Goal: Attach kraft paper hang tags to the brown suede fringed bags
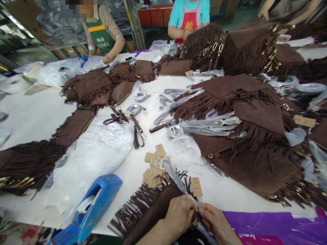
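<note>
At the left of the near work, a blue tape dispenser (pixel 99 204) lies aslant on the white tabletop (pixel 63 102), with white plastic bags (pixel 94 153) just beyond it. Next comes a brown fringed bag (pixel 153 214) at the person's front, partly under the left forearm, its fringe spread up and to the left. Loose cardboard tags (pixel 154 166) lie in a cluster beyond that fringe

The left hand (pixel 180 211) comes in low from the near edge, back of the hand up, fingers curled closed on a plastic-wrapped strap (pixel 175 175). The strap's long axis slants from upper left, beyond the knuckles, to lower right, passing between the two hands. One cardboard tag (pixel 196 187) lies just ahead of both sets of fingertips, long side pointing away from the person, the right fingertips almost under its lower end

The right hand (pixel 216 219) reaches in from the lower right, angled toward the left, thumb and forefinger brought close together beside the strap; whether they grip it or only touch it, I cannot tell. Farther right lie a purple sheet (pixel 258 221) and, above it, piled brown bags (pixel 255 166)
</note>
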Tool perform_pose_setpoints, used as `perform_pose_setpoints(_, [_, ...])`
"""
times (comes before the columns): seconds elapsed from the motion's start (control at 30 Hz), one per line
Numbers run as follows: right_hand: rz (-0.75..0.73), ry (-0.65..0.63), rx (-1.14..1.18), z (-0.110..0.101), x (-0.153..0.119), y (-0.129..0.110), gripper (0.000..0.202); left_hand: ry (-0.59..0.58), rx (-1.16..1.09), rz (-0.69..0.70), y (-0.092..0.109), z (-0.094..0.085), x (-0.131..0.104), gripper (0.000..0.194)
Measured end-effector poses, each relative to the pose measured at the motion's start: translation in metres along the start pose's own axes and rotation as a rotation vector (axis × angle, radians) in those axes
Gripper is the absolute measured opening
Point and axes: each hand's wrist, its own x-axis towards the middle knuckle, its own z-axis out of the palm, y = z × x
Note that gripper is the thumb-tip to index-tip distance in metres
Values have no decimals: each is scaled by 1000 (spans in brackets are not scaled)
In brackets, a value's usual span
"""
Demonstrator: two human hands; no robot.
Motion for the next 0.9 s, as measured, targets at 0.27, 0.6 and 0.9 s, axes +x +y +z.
perform_pose_setpoints(0.27, [-48, 17, -87, 0, -1, -1, 42, 51, -14, -29, -1, 1, 3, 20])
perform_pose_setpoints(0.6, [4, 23, 83, 1, 3, 6, 44, 62, -118, -60, -5, 6, 4, 17])
perform_pose_setpoints(0.9, [31, 16, 72, -2, 4, 8, 43, 41, -138, -74, -6, 7, 4, 21])
